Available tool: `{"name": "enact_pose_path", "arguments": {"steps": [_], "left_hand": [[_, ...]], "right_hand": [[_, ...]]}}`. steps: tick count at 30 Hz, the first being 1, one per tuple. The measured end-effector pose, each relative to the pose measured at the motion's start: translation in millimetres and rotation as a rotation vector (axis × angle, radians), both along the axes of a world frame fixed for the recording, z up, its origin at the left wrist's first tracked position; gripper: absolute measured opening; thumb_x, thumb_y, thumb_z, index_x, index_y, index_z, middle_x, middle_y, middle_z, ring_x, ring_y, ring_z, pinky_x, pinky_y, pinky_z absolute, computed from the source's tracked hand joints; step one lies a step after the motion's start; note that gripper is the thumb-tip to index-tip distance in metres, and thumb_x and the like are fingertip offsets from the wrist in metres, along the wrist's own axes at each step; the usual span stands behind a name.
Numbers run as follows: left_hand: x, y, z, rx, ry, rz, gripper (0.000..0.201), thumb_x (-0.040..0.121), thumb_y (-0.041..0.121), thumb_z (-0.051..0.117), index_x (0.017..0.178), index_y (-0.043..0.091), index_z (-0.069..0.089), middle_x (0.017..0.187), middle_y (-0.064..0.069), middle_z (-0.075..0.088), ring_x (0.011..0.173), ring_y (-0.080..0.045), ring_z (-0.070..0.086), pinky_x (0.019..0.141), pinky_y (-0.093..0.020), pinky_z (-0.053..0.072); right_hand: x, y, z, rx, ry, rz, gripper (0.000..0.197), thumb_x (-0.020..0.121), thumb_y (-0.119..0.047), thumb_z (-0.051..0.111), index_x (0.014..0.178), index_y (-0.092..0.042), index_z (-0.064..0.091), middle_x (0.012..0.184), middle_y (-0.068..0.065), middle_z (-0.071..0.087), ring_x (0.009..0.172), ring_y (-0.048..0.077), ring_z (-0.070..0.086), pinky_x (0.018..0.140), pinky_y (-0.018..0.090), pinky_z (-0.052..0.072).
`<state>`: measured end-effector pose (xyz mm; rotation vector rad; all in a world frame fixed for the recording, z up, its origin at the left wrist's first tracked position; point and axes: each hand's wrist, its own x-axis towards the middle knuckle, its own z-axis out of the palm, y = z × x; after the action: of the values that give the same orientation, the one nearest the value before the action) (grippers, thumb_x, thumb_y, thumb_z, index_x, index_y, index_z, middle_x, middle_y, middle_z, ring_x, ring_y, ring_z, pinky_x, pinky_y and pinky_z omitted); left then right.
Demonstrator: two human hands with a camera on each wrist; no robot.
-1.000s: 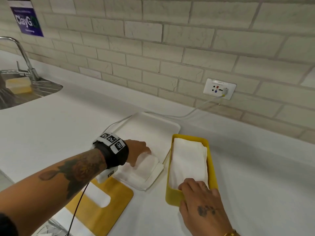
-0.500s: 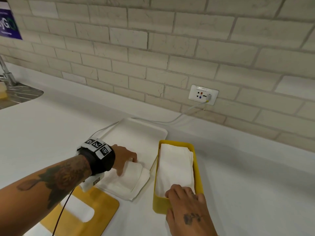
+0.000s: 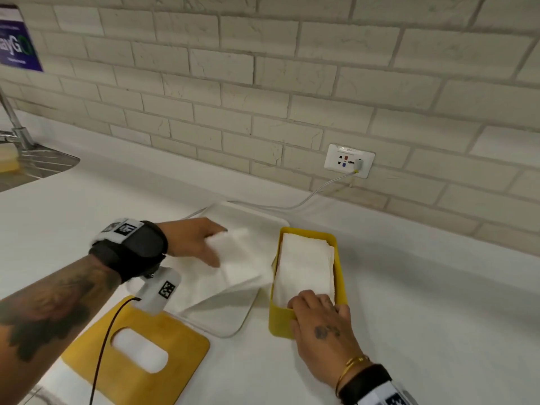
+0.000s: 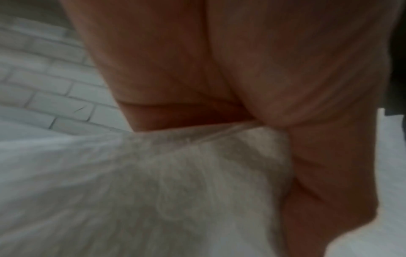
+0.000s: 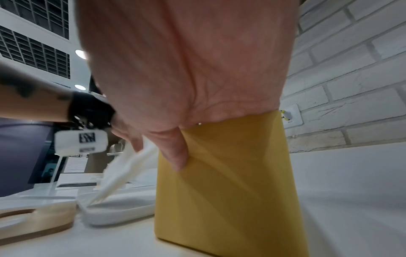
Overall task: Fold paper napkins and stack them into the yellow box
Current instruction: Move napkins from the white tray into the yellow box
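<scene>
The yellow box (image 3: 340,276) stands on the white counter with folded white napkins (image 3: 306,264) stacked inside. My right hand (image 3: 318,314) grips its near end, fingers over the rim and thumb on the outer wall (image 5: 230,182). My left hand (image 3: 201,244) pinches one white napkin (image 3: 242,258) by its far left corner and holds it raised above the napkin pile (image 3: 201,293) on the white tray (image 3: 222,320), just left of the box. In the left wrist view the napkin (image 4: 153,191) hangs blurred from my fingers (image 4: 241,69).
A yellow lid (image 3: 137,355) with an oval slot lies at the front left, touching the tray. A sink (image 3: 38,165) sits far left. A wall socket (image 3: 349,160) feeds a white cable running behind the tray. The brick wall closes the back.
My left hand has lifted the top napkin off the pile and swung it up and to the right, toward the box. The right hand has stayed on the box's near end.
</scene>
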<state>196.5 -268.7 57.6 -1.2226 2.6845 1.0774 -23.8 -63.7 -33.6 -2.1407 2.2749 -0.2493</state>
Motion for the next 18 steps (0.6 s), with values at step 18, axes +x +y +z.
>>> {"name": "enact_pose_path", "arguments": {"steps": [18], "left_hand": [[-76, 167, -71, 0.108, 0.969, 0.397, 0.033, 0.094, 0.037, 0.067, 0.122, 0.032, 0.051, 0.109, 0.022, 0.067, 0.103, -0.005, 0.067, 0.082, -0.018, 0.054]], "right_hand": [[26, 26, 21, -0.27, -1.201, -0.208, 0.03, 0.098, -0.027, 0.064, 0.126, -0.038, 0.061, 0.111, -0.016, 0.073, 0.105, 0.004, 0.069, 0.09, 0.027, 0.058]]}}
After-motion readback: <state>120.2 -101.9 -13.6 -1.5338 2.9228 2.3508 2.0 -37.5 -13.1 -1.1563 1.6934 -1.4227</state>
